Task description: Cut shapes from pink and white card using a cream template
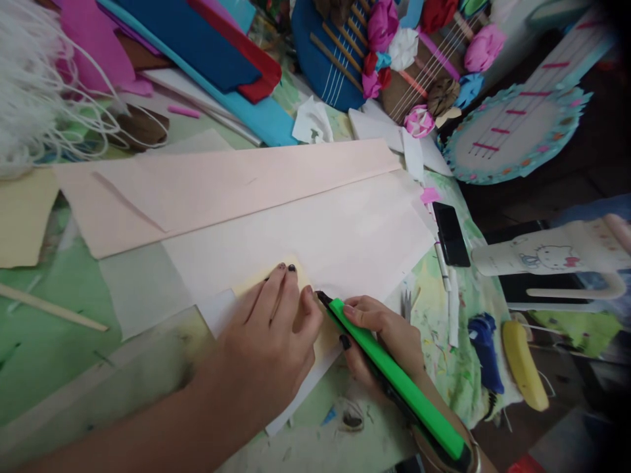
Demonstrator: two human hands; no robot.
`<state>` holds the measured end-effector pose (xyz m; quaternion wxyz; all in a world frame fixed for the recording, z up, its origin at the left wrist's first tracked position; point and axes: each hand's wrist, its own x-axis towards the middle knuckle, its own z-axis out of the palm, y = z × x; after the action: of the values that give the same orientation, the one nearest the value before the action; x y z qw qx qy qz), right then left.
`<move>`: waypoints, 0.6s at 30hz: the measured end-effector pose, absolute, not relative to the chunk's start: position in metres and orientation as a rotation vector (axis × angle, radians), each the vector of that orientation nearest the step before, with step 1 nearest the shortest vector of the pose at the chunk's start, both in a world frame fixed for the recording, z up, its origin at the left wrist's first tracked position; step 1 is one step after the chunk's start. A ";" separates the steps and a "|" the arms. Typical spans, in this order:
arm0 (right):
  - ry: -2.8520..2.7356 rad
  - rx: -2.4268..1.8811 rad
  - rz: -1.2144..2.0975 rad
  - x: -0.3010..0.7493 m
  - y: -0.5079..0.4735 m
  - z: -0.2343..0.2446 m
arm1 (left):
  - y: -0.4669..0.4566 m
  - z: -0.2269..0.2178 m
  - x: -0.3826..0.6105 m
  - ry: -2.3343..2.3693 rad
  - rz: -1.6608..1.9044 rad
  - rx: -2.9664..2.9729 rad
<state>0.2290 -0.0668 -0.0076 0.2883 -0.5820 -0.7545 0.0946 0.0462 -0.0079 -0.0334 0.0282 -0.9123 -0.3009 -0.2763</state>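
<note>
My left hand (271,335) lies on a small pale yellow sheet (300,266), its fingers stretched out and pressing it down. Beneath that sheet is a large white sheet (355,243). In my right hand (387,335) is a long green and black tool that looks like a utility knife (389,361). Its dark tip is at the yellow sheet's right side, close to my left fingertips; whether it cuts in cannot be made out. A folded pale pink sheet (236,190) lies across the table beyond both hands.
Paper-decorated guitar shapes (335,52) and coloured foam sheets (197,46) fill the back. White string (39,85) heaps at left. On the right are a phone (451,233), scissors (406,303), a blue glue gun (486,351), a banana-shaped yellow object (523,364) and a tumbler (552,249).
</note>
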 end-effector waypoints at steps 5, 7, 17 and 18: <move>-1.997 -1.564 0.223 0.228 -0.067 -0.005 | -0.008 -0.033 0.046 -0.930 -0.834 -2.830; -2.000 -1.551 0.233 0.229 -0.067 -0.006 | -0.008 -0.033 0.047 -0.928 -0.841 -2.830; -2.008 -1.557 0.205 0.228 -0.069 -0.004 | -0.008 -0.035 0.047 -0.930 -0.845 -2.823; -2.007 -1.541 0.201 0.228 -0.068 -0.003 | -0.008 -0.035 0.047 -0.927 -0.850 -2.819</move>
<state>0.2282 -0.0684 -0.0031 0.2969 -0.5797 -0.7550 0.0756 0.0471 -0.0075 -0.0347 0.0273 -0.9129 -0.3000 -0.2753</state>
